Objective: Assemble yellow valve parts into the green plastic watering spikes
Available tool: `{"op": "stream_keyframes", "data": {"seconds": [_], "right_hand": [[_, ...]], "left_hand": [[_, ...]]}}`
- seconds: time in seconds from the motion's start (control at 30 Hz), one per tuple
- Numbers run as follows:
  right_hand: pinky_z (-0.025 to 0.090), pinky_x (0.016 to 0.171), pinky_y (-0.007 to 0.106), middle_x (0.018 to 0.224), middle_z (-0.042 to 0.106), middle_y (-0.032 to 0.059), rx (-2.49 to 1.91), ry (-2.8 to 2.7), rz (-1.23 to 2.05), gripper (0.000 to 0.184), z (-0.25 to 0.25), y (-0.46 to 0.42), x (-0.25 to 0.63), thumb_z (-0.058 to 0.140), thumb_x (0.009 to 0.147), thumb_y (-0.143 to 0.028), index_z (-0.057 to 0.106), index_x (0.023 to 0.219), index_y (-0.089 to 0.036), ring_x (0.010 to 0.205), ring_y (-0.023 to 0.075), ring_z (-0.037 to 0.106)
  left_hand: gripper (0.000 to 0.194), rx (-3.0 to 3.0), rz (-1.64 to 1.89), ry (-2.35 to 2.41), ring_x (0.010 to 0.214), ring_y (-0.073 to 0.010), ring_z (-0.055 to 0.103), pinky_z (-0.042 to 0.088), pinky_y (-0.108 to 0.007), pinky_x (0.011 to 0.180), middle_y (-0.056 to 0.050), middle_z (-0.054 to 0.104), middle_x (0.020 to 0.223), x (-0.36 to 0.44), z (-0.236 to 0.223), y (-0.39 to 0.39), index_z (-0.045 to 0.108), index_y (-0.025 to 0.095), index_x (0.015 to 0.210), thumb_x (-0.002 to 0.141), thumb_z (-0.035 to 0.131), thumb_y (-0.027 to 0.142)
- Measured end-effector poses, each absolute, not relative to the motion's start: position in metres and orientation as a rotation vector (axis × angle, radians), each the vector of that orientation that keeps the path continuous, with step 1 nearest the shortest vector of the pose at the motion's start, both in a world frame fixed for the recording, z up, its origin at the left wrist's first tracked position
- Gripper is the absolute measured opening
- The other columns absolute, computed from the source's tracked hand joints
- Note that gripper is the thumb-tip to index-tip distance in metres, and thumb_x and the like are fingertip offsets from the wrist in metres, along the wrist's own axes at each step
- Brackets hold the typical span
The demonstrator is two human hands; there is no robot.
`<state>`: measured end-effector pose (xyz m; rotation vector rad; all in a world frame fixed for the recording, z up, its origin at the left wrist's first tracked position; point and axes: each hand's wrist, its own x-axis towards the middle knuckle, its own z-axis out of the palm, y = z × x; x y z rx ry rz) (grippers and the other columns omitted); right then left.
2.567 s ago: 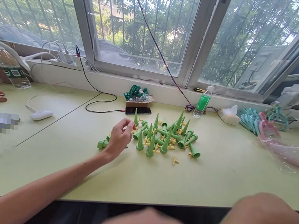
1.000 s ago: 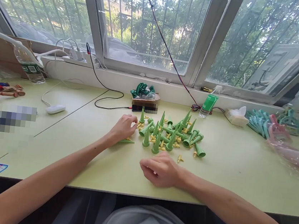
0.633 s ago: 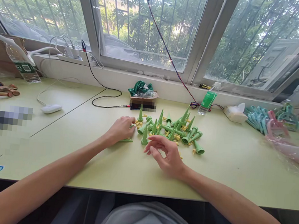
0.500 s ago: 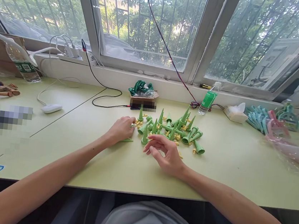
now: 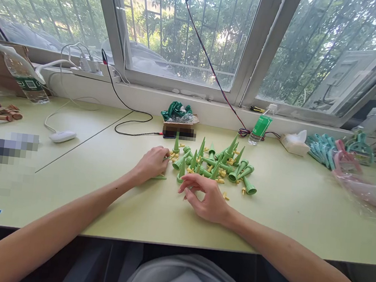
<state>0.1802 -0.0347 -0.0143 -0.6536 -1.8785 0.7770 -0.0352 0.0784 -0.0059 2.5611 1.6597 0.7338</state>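
Note:
A heap of green plastic watering spikes (image 5: pixel 229 152) lies on the pale green table, some upright on their wide ends and others on their sides. Small yellow valve pieces (image 5: pixel 225 196) are scattered among them. At the heap's left edge, my left hand (image 5: pixel 151 164) rests low with curled fingers, a thin bit of green showing at its fingertips. Under that palm a green spike tip (image 5: pixel 159 177) sticks out; most of it is hidden. My right hand (image 5: pixel 203 197) hovers in front of the heap, fingers bent and apart, holding nothing.
Behind the heap stands a small cardboard box (image 5: pixel 180 126) with green plastic in it. A water bottle (image 5: pixel 260 124), a tissue pack (image 5: pixel 295 142) and teal and pink plastic items (image 5: pixel 324 150) are at the back right. A white mouse (image 5: pixel 62 136) lies at left.
My right hand has shifted slightly left and down, its fingers still apart. My left hand stays in the same spot at the heap's edge. The whole view has moved a little.

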Motion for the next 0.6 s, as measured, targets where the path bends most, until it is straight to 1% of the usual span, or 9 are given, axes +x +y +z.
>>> {"op": "stream_keyframes", "data": {"seconds": [0.13, 0.23, 0.4, 0.6], "right_hand": [[0.059, 0.063, 0.025, 0.086, 0.073, 0.0058, -0.682, -1.919, 0.668, 0.026, -0.015, -0.034, 0.179, 0.055, 0.085, -0.01, 0.062, 0.109, -0.016, 0.074, 0.0143, 0.07], [0.057, 0.063, 0.024, 0.081, 0.073, 0.0044, -0.706, -1.944, 0.577, 0.021, -0.015, -0.034, 0.179, 0.053, 0.087, -0.01, 0.063, 0.104, -0.016, 0.07, 0.0136, 0.068], [0.057, 0.069, 0.026, 0.08, 0.072, 0.0033, -0.729, -1.979, 0.528, 0.02, -0.016, -0.033, 0.18, 0.054, 0.086, -0.009, 0.063, 0.102, -0.017, 0.071, 0.0143, 0.068], [0.056, 0.069, 0.026, 0.082, 0.072, 0.0038, -0.713, -2.006, 0.509, 0.021, -0.018, -0.033, 0.18, 0.052, 0.087, -0.008, 0.063, 0.103, -0.017, 0.068, 0.0136, 0.067]], "left_hand": [[0.018, 2.549, 0.807, 1.643, 0.074, -0.024, 0.061, 0.046, -0.034, 0.069, -0.009, 0.066, 0.081, -0.034, 0.0, 0.075, 0.064, 0.02, 0.076, 0.085, 0.049, 0.023], [0.018, 2.526, 0.895, 1.637, 0.072, -0.0221, 0.06, 0.045, -0.033, 0.068, -0.007, 0.065, 0.08, -0.033, 0.006, 0.072, 0.062, 0.02, 0.078, 0.087, 0.048, 0.025], [0.014, 2.471, 1.275, 1.531, 0.069, -0.0189, 0.057, 0.045, -0.031, 0.07, -0.004, 0.064, 0.075, -0.029, 0.016, 0.068, 0.059, 0.02, 0.079, 0.088, 0.052, 0.027], [0.014, 2.289, 1.643, 1.479, 0.056, -0.0119, 0.048, 0.042, -0.026, 0.059, 0.001, 0.06, 0.068, -0.022, 0.026, 0.058, 0.056, 0.02, 0.079, 0.088, 0.059, 0.031]]}}
